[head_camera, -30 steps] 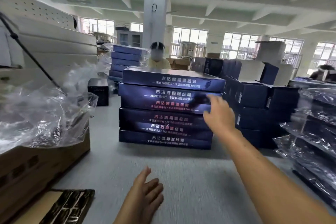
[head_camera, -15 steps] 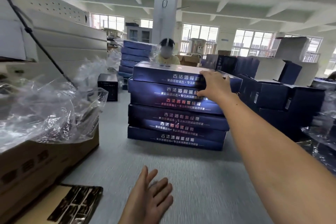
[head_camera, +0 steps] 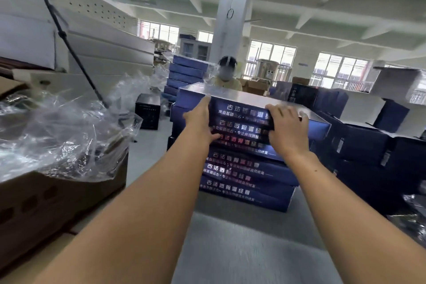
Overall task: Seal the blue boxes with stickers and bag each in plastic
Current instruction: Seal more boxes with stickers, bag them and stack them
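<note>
The room was a bright packing hall with a white pillar (head_camera: 231, 21) at the far side, and a grey table (head_camera: 253, 249) ran away from the camera. At its far middle stood a stack of blue boxes (head_camera: 249, 177), and the top box (head_camera: 242, 101) was the one being taken. The right hand (head_camera: 285, 129) had its fingers curled over the near top edge, gripping it; the left hand (head_camera: 199, 120) lay with straight fingers against the front face near the left end. The box looked flat, wide and stiff, probably light, with a glossy skin likely to slide, so a hold under both ends, kept level, seemed safest while unsealed. Loose plastic bags (head_camera: 57, 136) filled a carton (head_camera: 57, 203) at the near left; dark boxes (head_camera: 368, 145) crowded the right.
</note>
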